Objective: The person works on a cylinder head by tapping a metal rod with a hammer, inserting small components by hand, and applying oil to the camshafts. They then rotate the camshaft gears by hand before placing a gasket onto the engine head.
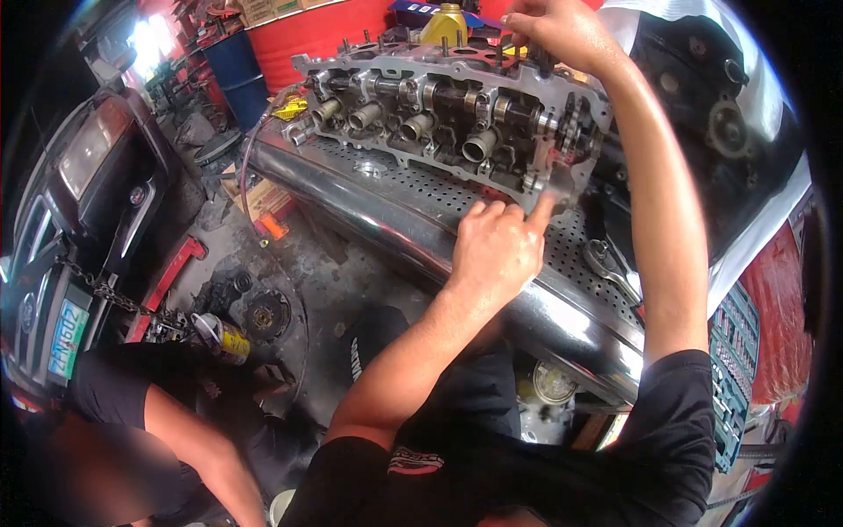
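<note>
A cylinder head [413, 123] with its camshafts and round plug tubes exposed stands tilted on its side on a perforated metal bench [421, 189]. My left hand [499, 246] is at its lower right corner, index finger stretched out against the casting and the other fingers curled. A grey shape by that fingertip is blurred. Above the head's right end is my right hand [562, 31], its fingers drawn together near the top studs. Whatever lies between those fingers is hidden. The timing sprocket [572, 127] sits between my two hands.
A ratchet wrench [610, 268] lies on the bench at right, near a dark engine part [702, 97] and a socket set [733, 369]. Behind are a yellow oil jug [443, 25] and red drums [320, 39]. A co-worker [193, 430] crouches lower left beside a car [97, 184].
</note>
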Motion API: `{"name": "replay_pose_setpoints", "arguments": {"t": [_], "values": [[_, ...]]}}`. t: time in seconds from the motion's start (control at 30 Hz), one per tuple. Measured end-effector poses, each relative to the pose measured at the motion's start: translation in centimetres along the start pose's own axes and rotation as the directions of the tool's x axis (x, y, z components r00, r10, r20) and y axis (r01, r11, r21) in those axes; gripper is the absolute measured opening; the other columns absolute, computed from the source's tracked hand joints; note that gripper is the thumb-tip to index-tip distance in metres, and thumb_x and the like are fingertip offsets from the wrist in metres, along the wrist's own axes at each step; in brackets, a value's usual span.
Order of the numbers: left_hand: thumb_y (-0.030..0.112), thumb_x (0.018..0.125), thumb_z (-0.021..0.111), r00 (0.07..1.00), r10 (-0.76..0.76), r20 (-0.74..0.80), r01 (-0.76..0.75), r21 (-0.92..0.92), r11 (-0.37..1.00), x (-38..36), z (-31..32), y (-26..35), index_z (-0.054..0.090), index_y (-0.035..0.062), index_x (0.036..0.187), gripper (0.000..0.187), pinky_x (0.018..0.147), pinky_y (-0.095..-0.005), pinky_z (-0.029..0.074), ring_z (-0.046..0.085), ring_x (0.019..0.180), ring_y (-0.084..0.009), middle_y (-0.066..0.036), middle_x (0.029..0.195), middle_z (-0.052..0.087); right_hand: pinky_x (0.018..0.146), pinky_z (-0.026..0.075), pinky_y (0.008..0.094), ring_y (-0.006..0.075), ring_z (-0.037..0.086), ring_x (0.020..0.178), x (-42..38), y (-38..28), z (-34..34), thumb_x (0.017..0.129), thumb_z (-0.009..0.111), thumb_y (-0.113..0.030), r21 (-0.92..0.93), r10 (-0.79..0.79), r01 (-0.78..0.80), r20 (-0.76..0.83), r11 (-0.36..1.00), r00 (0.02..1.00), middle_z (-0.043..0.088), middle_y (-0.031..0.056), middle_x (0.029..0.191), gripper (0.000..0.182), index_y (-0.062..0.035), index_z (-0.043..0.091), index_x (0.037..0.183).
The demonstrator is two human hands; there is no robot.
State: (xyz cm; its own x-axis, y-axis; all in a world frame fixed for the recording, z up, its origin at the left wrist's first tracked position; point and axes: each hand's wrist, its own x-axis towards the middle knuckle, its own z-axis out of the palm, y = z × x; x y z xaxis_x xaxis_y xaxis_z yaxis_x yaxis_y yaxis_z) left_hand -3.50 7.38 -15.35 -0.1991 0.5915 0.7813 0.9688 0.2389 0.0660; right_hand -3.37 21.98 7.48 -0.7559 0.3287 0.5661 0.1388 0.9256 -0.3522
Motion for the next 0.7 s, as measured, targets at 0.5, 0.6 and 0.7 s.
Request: {"name": "replay_pose_setpoints", "arguments": {"t": [0.5,0.6,0.7], "values": [[0.012,0.079,0.071,0.99,-0.055,-0.126,0.045,-0.079,0.996,2.4,-0.5,0.4,0.034,0.0231,0.162,0.091,0.067,-0.0399,0.052,0.06,0.064,-0.025,-0.006,0.065,0.054,0.085,0.056,0.0411,0.032,0.074,0.09,1.7,2.4,1.3,0.082,0.073,-0.031,-0.04,-0.062,0.06,-0.063,0.997,0.996,0.076,0.019,0.094,0.033,-0.0037,0.078,0.099],[0.01,0.079,0.069,0.992,-0.062,-0.106,0.056,-0.062,0.997,3.3,-1.2,0.3,0.033,0.021,0.162,0.091,0.068,-0.0409,0.054,0.062,0.063,-0.0259,-0.007,0.064,0.056,0.085,0.056,0.0412,0.032,0.074,0.091,1.7,2.3,1.4,0.081,0.073,-0.031,-0.024,-0.05,0.048,-0.062,0.999,0.997,0.076,0.0194,0.093,0.033,-0.0035,0.078,0.099],[0.009,0.08,0.067,0.996,-0.072,-0.053,0.069,-0.048,0.996,5.3,-2.4,0.6,0.033,0.0171,0.161,0.088,0.069,-0.042,0.056,0.066,0.063,-0.0271,-0.01,0.065,0.061,0.084,0.056,0.0411,0.0314,0.074,0.09,1.8,2.5,1.4,0.081,0.073,-0.031,-0.056,-0.064,0.059,-0.086,0.997,0.994,0.076,0.0195,0.093,0.034,-0.0032,0.078,0.099]]}}
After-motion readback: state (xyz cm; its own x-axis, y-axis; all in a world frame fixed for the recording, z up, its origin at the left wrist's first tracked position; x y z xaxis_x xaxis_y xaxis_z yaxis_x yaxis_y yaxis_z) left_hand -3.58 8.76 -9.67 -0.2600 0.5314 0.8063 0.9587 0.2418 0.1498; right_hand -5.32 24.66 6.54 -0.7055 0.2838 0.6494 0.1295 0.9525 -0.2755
